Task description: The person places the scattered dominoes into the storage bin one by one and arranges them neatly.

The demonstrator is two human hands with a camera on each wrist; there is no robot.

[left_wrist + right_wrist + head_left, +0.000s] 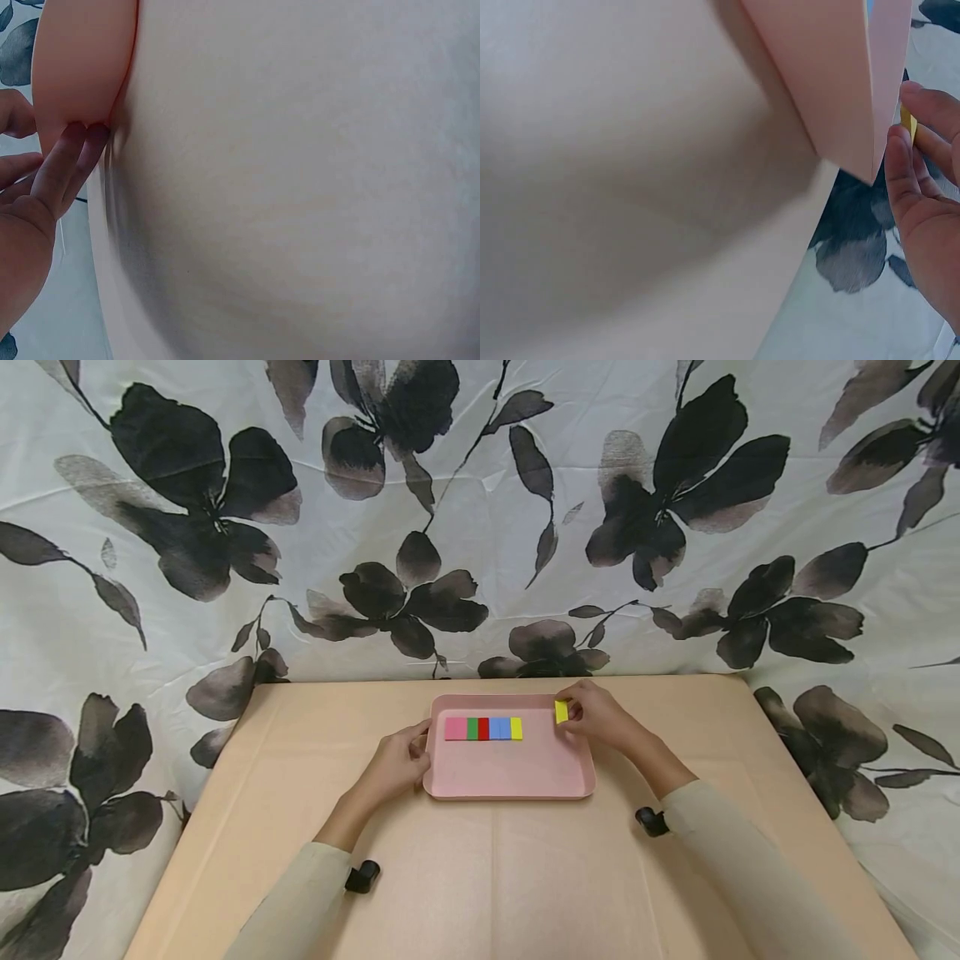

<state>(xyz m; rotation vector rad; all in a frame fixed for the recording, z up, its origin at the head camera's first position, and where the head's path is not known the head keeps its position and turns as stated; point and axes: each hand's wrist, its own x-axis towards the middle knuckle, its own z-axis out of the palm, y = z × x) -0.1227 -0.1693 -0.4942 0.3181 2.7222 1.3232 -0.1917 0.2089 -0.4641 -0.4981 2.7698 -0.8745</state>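
Observation:
A shallow pink tray [510,775] lies on the table. In its upper left part is a straight row of small flat tiles: pink [455,729], green [472,729], red [483,729], blue [499,729], and at the right end yellow [516,729]. My left hand [401,758] holds the tray by its left edge; in the left wrist view two fingertips [73,135] press the outer wall. Over the tray's upper right corner, my right hand [596,714] pinches another yellow tile [561,712] between thumb and fingers, seen nearly edge-on in the right wrist view.
Beige covering lies over the table [487,877], with its far edge just behind the tray. A white cloth with dark flowers [525,527] hangs behind and shows at both sides. Each wrist wears a small black camera, one [363,877] left and one [652,822] right.

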